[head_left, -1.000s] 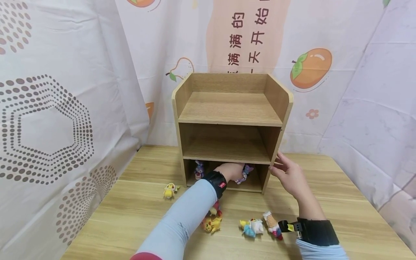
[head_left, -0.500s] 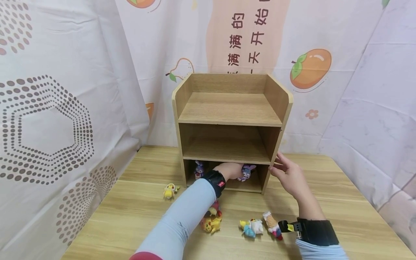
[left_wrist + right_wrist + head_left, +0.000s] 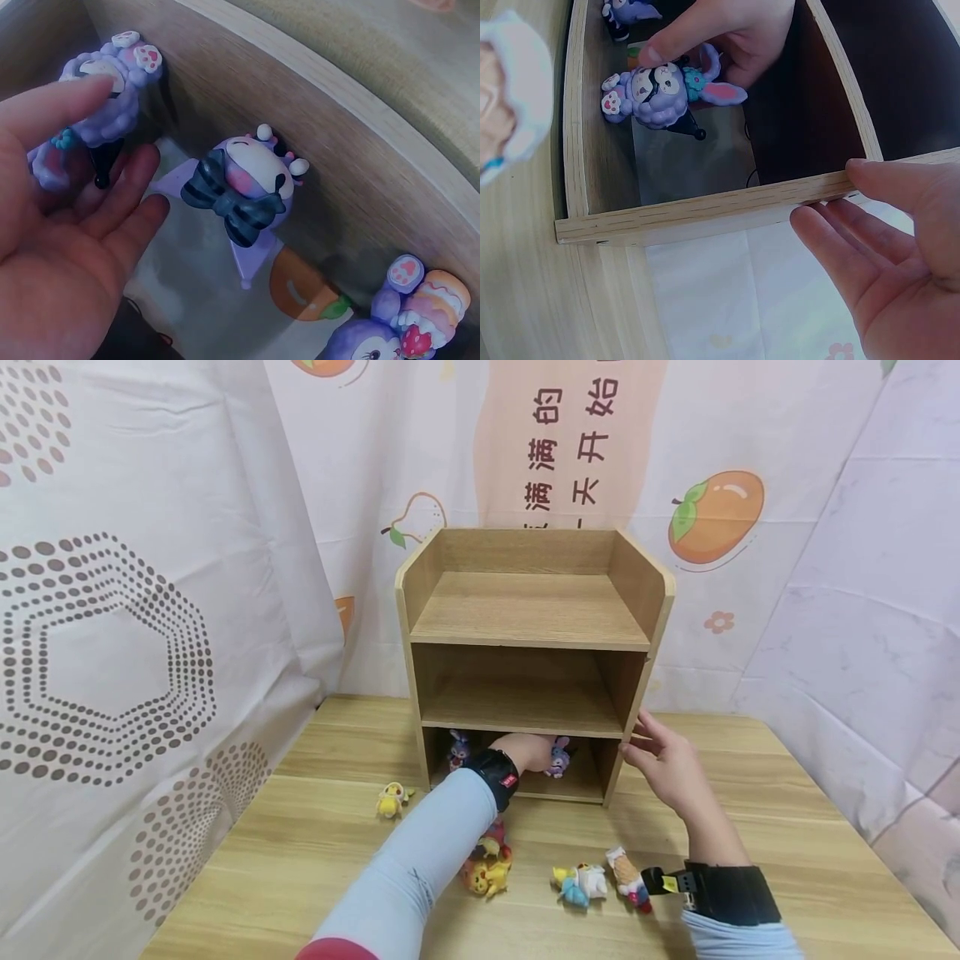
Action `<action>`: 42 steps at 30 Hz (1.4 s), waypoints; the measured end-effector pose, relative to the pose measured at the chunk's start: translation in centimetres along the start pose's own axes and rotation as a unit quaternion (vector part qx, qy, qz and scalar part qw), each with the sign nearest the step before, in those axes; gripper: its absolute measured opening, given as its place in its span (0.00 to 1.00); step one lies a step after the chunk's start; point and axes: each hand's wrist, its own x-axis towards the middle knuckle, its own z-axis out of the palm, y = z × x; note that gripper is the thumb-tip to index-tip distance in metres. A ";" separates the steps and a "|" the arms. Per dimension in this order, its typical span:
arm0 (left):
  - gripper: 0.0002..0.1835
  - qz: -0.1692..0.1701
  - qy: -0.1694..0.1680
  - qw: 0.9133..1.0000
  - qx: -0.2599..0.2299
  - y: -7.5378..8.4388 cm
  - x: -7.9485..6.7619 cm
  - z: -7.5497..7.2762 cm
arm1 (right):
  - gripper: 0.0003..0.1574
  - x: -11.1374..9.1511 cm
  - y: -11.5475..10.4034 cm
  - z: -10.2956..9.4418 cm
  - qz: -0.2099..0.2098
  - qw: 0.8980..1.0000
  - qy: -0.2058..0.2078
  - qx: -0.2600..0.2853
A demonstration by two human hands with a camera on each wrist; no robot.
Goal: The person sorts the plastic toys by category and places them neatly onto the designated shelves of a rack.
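Observation:
A purple rabbit figurine (image 3: 557, 762) stands in the bottom compartment of the wooden shelf unit (image 3: 528, 608), toward its right side. My left hand (image 3: 527, 750) reaches in and holds it between thumb and fingers. In the left wrist view the thumb crosses in front of the figurine (image 3: 97, 112). Beside it stands another purple figurine with a dark bow (image 3: 236, 187), and farther along a purple rabbit with a cake (image 3: 367, 337). My right hand (image 3: 667, 768) rests at the unit's right side panel, thumb on the front edge, fingers fairly straight along the outside.
A yellow figurine (image 3: 391, 802) lies left of the unit. In front are a yellow figurine (image 3: 489, 878), partly behind my left sleeve, a yellow, white and blue one (image 3: 581, 885), and an ice-cream-cone figure (image 3: 628, 877). A printed curtain (image 3: 780, 635) hangs behind.
In my left hand the rabbit figurine has turned from tilted to upright and shifted slightly left. My right hand stays at the side panel.

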 end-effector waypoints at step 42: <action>0.47 0.059 0.054 0.996 -0.039 -1.4 -1.5 0.2 | 0.44 0.1 0.1 0.0 -0.007 1.000 0.003 -0.024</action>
